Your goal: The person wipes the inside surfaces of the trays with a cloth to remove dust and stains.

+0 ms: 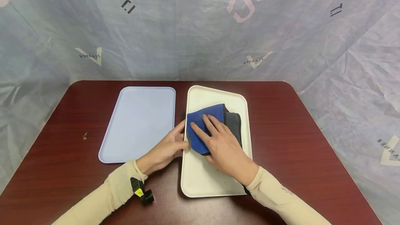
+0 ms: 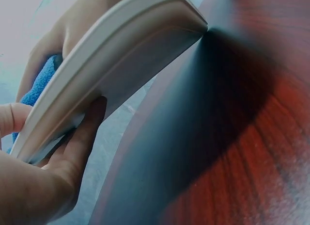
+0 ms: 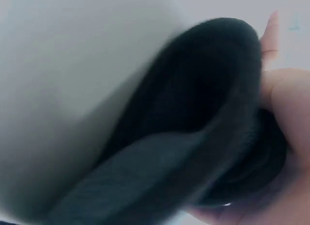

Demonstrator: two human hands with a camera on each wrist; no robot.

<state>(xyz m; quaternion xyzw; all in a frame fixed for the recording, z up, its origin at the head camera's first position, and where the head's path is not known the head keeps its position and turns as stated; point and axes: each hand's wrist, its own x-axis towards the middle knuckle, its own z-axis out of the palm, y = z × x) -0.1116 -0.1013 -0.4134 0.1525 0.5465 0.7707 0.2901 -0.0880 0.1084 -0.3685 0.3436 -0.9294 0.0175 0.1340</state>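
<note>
Red table (image 1: 287,134), cream tray (image 1: 212,181) in left hand (image 1: 165,150), cloth (image 1: 201,115) under right hand (image 1: 224,148)

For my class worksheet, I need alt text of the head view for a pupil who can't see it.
A person's right hand rests on a blue-and-gray cloth on a white tray, while the left hand has the tray's left edge in its grip. A pale blue tray lies to the left on a reddish table.

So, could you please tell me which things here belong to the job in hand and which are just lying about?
In the job:
cream tray, its edge gripped by the left hand
blue-grey cloth, on that tray under the right hand

Apparently just lying about:
light blue tray, on the table
</note>
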